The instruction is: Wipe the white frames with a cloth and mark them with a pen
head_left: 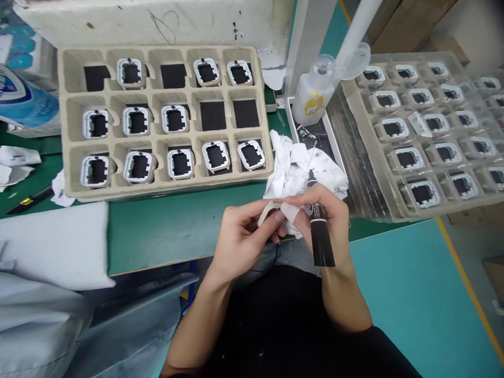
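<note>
As the left grip (242, 241) clamps the pale part (268, 211) beside the right grip (334, 212), closed around a marker (322, 242) and white scrap (290, 211), wiping seems underway, next calling for steady support.

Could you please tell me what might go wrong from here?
1. The right hand holds the black marker close beside the pale part, so the marker could slip and smudge it.
2. The left hand grips that part near the front edge of the green bench; if it slipped, it might fall off.
3. The bottle has its lid apparently open, so a knock might spill its contents.
</note>
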Tool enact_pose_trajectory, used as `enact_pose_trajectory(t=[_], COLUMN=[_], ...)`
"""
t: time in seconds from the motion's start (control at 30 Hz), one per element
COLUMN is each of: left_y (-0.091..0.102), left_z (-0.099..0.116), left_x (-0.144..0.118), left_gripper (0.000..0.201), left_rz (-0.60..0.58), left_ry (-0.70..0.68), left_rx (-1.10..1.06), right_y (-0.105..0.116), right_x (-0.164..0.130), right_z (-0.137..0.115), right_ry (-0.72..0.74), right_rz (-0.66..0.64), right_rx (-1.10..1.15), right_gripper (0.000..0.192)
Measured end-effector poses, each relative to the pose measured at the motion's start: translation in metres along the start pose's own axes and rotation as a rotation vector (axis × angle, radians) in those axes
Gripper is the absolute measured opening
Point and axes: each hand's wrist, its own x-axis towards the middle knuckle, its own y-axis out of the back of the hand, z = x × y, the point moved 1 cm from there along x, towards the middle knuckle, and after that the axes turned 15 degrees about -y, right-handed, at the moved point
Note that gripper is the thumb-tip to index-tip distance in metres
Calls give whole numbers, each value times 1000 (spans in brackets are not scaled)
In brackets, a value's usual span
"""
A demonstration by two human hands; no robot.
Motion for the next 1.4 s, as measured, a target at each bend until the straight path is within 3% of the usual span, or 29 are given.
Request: enact_pose_trajectory(t=[0.37, 0.53, 0.7, 1.07, 1.27, 1.4], left_y=[-4, -5, -3, -3, -4, -3], left_z=[0, -1, -1, 0, -1, -1], left_x=[0, 0, 2, 2, 2, -2], left_gripper=[22, 22, 14, 10, 11, 13], left_rz=[-40, -3, 32, 47, 81, 38], left_ry=[-31, 49, 34, 29, 12, 10], left_rx=[160, -1, -167, -237, -182, -127], right_y=[3, 10, 11, 9, 13, 23], right_x=[1, 1, 1, -6, -17, -20], right_z=[6, 18, 25, 16, 6, 8], right_ry=[35, 27, 57, 93, 251, 420], right_rz=[17, 129, 138, 196, 258, 411], right_rx=[-30, 33, 86, 68, -69, -248], right_gripper=[7, 12, 14, 10, 12, 24])
